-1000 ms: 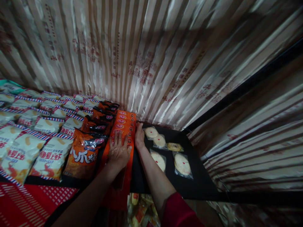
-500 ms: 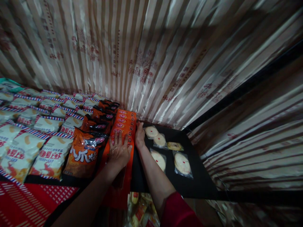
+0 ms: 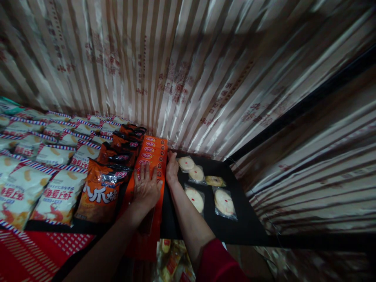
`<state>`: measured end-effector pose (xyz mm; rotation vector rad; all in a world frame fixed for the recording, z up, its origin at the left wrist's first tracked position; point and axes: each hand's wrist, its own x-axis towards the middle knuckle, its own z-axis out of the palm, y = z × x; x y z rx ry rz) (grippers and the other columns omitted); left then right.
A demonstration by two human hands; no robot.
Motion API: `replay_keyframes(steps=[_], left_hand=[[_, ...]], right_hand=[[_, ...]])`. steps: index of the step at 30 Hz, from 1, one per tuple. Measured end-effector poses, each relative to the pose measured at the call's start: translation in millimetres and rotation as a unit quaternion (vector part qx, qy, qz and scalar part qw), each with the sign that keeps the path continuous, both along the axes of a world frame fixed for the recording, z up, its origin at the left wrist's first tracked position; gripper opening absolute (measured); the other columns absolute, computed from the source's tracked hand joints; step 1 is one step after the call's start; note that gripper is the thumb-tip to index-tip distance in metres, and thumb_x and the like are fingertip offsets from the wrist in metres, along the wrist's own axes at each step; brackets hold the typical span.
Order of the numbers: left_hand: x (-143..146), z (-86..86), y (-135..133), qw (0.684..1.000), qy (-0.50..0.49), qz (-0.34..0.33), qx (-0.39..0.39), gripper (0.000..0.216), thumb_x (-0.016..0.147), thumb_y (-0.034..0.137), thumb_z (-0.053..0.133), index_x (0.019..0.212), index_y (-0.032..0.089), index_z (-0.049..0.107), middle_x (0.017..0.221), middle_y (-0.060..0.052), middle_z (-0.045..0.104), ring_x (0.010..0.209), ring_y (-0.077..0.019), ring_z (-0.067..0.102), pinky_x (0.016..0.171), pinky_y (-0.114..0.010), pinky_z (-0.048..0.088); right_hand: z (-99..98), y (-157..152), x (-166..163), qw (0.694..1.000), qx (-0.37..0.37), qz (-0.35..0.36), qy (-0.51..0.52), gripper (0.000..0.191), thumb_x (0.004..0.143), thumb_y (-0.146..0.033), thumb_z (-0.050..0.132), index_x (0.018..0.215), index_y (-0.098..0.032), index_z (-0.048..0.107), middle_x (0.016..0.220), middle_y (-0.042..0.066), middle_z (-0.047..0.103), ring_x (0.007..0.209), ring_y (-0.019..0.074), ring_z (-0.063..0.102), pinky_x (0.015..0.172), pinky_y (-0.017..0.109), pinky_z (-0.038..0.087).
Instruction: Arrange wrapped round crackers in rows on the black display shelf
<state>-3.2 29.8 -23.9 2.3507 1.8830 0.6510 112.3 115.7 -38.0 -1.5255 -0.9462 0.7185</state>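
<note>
A row of overlapping orange packets [image 3: 152, 150] with oval logos lies on a black tabletop, running from the curtain towards me. On top of them rests my left hand [image 3: 147, 186], palm down with its fingers spread. My right hand [image 3: 172, 168] stands on edge along the packets' right side, fingers stretched out, seemingly touching them. Just left of the packets is a column of orange-and-black snack bags [image 3: 100, 196]. Beyond my right hand lie several clear-wrapped round flat cakes [image 3: 225, 201] and a small yellowish packet [image 3: 215, 181].
Rows of white snack bags [image 3: 60, 192] with striped edges fill the left side. A pleated, printed curtain [image 3: 152, 70] hangs behind, with a black pole [image 3: 282, 113] slanting on the right. Below the front edge sits a bag of wrapped items [image 3: 173, 260]. Red cloth [image 3: 29, 254] covers the lower left.
The whole view has shifted slightly, so everything sits a little further left. Both hands keep their places on and beside the orange packets.
</note>
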Motion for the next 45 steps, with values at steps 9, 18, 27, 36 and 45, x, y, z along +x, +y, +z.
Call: replay_keyframes(steps=[9, 18, 27, 36, 45], left_hand=[[2.4, -0.5, 0.8, 1.000, -0.004, 0.003, -0.003, 0.053, 0.087, 0.036, 0.043, 0.137, 0.017, 0.041, 0.145, -0.013, 0.037, 0.138, -0.0304, 0.023, 0.112, -0.055, 0.012], [1.8, 4.1, -1.6, 1.000, -0.003, 0.001, -0.005, 0.051, 0.087, 0.037, 0.043, 0.134, 0.016, 0.046, 0.145, -0.014, 0.036, 0.138, -0.0320, 0.022, 0.112, -0.055, 0.014], [1.5, 6.3, -1.2, 1.000, 0.011, 0.002, -0.016, 0.051, 0.088, 0.038, 0.042, 0.135, 0.016, 0.045, 0.145, -0.014, 0.035, 0.138, -0.0328, 0.022, 0.111, -0.055, 0.015], [2.0, 8.0, -1.5, 1.000, 0.008, 0.000, -0.013, 0.052, 0.088, 0.036, 0.043, 0.135, 0.015, 0.044, 0.145, -0.016, 0.035, 0.138, -0.0330, 0.023, 0.111, -0.056, 0.015], [3.4, 14.7, -1.8, 1.000, -0.007, -0.008, -0.011, 0.051, 0.086, 0.034, 0.047, 0.134, 0.018, 0.045, 0.144, -0.013, 0.038, 0.137, -0.0316, 0.027, 0.111, -0.055, 0.017]], right_hand=[[6.4, -2.8, -2.4, 1.000, -0.016, -0.001, -0.014, 0.072, 0.090, -0.059, 0.016, 0.124, -0.010, 0.056, 0.127, 0.013, 0.057, 0.122, 0.0224, 0.050, 0.105, 0.034, 0.031], [11.7, -4.2, -4.7, 0.997, -0.032, 0.008, -0.068, 0.069, 0.092, -0.054, 0.015, 0.120, -0.009, 0.059, 0.128, 0.014, 0.057, 0.124, 0.0229, 0.047, 0.106, 0.035, 0.029], [10.5, -3.9, -5.6, 0.995, -0.043, -0.002, -0.085, 0.066, 0.094, -0.050, 0.013, 0.125, -0.010, 0.055, 0.130, 0.013, 0.055, 0.126, 0.0216, 0.046, 0.107, 0.035, 0.029], [11.4, -4.7, -4.4, 0.998, -0.039, -0.001, -0.050, 0.068, 0.092, -0.053, 0.014, 0.129, -0.010, 0.052, 0.132, 0.013, 0.053, 0.127, 0.0202, 0.045, 0.108, 0.034, 0.027], [14.6, -3.4, -5.9, 0.998, -0.032, 0.022, -0.056, 0.067, 0.092, -0.054, 0.016, 0.131, -0.012, 0.050, 0.135, 0.011, 0.050, 0.129, 0.0200, 0.043, 0.109, 0.035, 0.027]])
